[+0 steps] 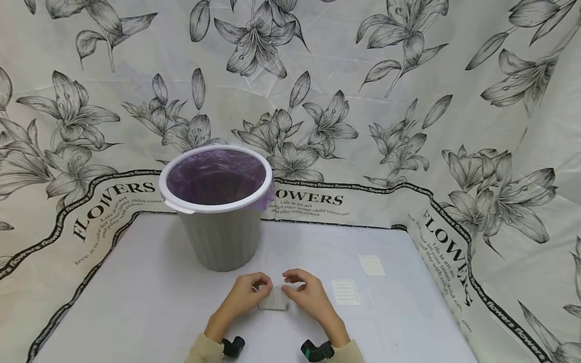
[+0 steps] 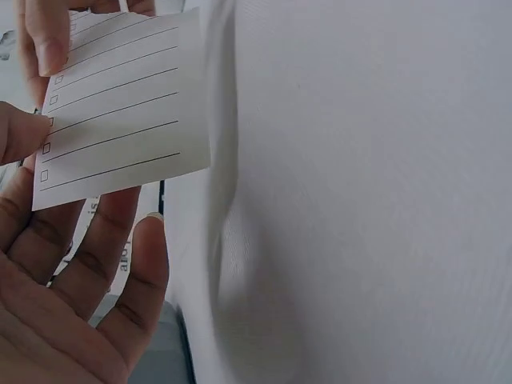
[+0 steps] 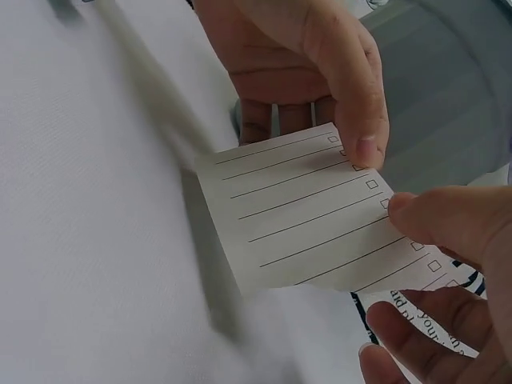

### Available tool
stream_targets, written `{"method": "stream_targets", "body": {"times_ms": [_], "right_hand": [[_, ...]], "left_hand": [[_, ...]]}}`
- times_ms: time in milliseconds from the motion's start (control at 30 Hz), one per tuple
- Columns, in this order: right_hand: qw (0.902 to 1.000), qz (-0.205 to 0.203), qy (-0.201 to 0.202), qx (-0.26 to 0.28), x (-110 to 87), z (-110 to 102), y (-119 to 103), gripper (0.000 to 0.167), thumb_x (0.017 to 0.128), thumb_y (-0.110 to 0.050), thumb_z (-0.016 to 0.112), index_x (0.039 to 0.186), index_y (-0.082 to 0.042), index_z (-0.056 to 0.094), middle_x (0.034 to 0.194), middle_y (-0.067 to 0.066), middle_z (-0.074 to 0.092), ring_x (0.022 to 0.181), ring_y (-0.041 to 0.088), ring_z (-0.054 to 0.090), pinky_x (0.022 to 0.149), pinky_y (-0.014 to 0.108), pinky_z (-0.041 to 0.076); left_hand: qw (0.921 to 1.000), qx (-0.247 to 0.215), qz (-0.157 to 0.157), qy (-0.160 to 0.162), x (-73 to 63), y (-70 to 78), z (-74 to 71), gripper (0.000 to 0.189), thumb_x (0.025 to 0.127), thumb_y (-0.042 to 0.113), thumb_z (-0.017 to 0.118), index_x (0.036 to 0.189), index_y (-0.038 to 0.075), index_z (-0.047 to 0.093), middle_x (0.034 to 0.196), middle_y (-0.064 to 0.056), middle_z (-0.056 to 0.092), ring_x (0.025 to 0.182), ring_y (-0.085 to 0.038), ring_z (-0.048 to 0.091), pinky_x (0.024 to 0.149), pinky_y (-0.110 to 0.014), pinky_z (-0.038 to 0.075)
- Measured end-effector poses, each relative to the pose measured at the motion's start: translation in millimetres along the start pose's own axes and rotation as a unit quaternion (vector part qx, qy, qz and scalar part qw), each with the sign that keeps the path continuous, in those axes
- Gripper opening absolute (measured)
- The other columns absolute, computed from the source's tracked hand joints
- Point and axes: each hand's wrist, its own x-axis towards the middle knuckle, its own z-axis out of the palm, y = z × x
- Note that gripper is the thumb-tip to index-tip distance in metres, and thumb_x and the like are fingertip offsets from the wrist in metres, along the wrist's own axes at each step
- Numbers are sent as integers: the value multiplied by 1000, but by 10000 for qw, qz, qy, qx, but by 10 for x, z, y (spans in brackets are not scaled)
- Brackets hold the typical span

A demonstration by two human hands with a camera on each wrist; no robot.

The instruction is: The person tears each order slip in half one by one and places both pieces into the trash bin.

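Both hands pinch a small white checklist note, printed with lines and a row of small checkboxes. My left hand holds it from the left, and my right hand from the right. In the left wrist view the left hand has its thumb over the checkbox edge of the note, fingers spread beneath. The right wrist view shows the right hand with its thumb on the same edge of the note and fingers below. One end of the note looks uneven there.
A grey bin with a white rim and purple liner stands behind the left hand. Right of the hands, a lined note and another lined note lie on the white table. Flower-printed cloth hangs around the table.
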Motion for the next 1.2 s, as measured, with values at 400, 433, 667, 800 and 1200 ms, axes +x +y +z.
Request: {"method": "stream_targets", "body": {"times_ms": [400, 433, 667, 800, 1200], "right_hand": [[9997, -156, 66, -202, -80, 75, 14, 5, 92, -18, 77, 97, -18, 77, 96, -3, 77, 88, 7, 68, 76, 27, 55], [9996, -149, 54, -224, -81, 78, 14, 4, 92, -18, 77, 96, -17, 77, 95, -4, 76, 88, 7, 68, 76, 27, 54], [10000, -32, 33, -79, -123, 107, 21, 7, 92, -20, 78, 93, -13, 76, 91, -3, 77, 85, 5, 67, 76, 27, 53], [9999, 86, -6, 118, -147, 142, 24, 6, 91, -19, 79, 92, -13, 76, 90, -1, 77, 85, 6, 68, 75, 26, 52], [9993, 61, -121, 341, -166, 195, 33, 6, 93, -19, 77, 92, -13, 76, 89, 0, 77, 84, 6, 69, 72, 23, 52]], "left_hand": [[9998, 54, -107, -155, -29, 76, 27, 8, 98, 17, 68, 94, 16, 74, 95, 3, 77, 93, -15, 71, 74, -24, 56], [9998, 32, -112, -175, -31, 80, 26, 7, 99, 17, 68, 96, 15, 74, 96, 3, 77, 93, -14, 72, 74, -24, 56], [9993, -121, -15, -347, -55, 73, 20, 21, 98, 21, 71, 116, 10, 71, 96, 1, 78, 83, -7, 70, 71, -23, 55], [9997, -98, -19, -241, -74, 62, 37, 7, 98, 23, 71, 99, 18, 75, 97, 4, 78, 92, -9, 73, 71, -23, 54], [9998, 32, -68, -201, -117, 71, 39, 8, 96, 22, 74, 95, 15, 78, 95, 2, 79, 93, -17, 75, 69, -23, 54]]}}
